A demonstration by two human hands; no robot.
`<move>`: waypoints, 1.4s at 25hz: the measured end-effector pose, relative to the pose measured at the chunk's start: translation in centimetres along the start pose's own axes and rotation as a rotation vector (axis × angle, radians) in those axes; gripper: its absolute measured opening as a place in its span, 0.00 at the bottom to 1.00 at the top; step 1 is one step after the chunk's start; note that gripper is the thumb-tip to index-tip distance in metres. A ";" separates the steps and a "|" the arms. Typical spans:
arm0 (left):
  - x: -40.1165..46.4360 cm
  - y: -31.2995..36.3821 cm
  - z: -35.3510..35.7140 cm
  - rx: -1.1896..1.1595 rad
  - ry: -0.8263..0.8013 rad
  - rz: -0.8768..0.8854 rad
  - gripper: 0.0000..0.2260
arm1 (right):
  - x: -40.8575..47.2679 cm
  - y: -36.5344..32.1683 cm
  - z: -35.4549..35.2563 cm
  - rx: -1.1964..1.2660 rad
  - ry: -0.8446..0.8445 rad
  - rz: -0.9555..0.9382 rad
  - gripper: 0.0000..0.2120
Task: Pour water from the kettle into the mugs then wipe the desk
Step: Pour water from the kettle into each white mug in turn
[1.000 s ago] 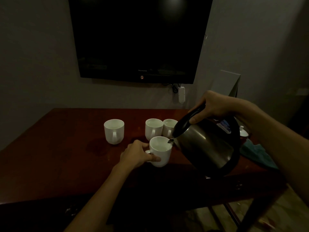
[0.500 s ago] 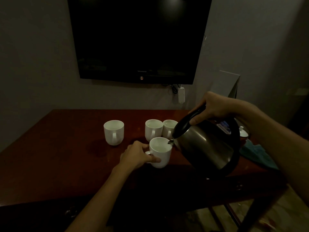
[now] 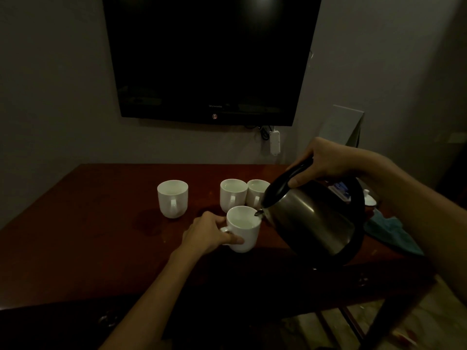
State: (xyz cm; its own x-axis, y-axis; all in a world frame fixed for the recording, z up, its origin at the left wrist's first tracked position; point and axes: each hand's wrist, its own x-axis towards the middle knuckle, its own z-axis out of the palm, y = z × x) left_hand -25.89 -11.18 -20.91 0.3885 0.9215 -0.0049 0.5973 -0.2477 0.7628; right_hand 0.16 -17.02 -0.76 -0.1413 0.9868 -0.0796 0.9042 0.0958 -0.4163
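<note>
Little has moved: right grip (image 3: 328,160) wraps the tilted steel kettle (image 3: 313,221), left grip (image 3: 209,233) holds the glossy white mug (image 3: 243,228).

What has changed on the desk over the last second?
Almost nothing. The right hand keeps the steel kettle tilted over the near white mug, which the left hand still grips by its handle. The three other white mugs stayed put.

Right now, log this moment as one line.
step: pouring | right hand: grips tilted kettle | left hand: holds near mug | cloth: untouched
</note>
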 end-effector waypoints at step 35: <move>0.2 -0.2 0.1 -0.032 -0.004 -0.010 0.22 | 0.0 -0.4 -0.1 0.005 -0.031 0.015 0.21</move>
State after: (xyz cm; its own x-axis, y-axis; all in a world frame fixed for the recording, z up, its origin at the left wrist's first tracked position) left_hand -25.83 -10.98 -21.16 0.3857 0.9225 -0.0155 0.5782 -0.2286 0.7832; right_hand -0.20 -17.01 -0.50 -0.1402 0.9836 -0.1135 0.9043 0.0805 -0.4193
